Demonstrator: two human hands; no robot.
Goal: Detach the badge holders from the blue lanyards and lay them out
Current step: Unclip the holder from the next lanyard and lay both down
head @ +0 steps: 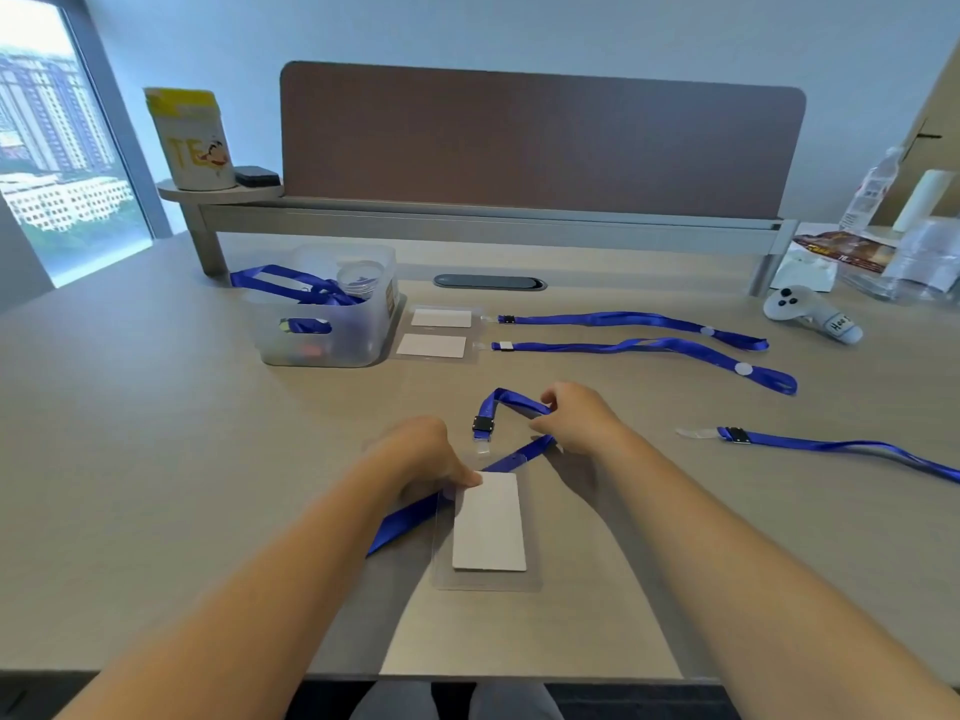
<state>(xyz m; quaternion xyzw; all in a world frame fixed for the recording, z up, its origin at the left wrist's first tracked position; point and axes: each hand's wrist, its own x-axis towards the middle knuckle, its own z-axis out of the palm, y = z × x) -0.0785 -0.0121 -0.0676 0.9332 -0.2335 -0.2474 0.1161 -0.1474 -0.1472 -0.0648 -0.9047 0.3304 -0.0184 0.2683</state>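
badge holder (488, 527) touching left hand (421, 454); right hand (576, 418) pinches lanyard (511, 399)

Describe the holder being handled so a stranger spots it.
From the brown partition panel, come to the grey desk's near edge. Between the forearms lies a clear plastic badge holder with a white card, the left hand holding its top corner. Unlike the two holders beside the translucent bin, it lies over a blue lanyard strap.

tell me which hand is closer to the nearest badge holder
Left. The left hand holds the top corner of the badge holder; the right hand grips the lanyard beyond it.
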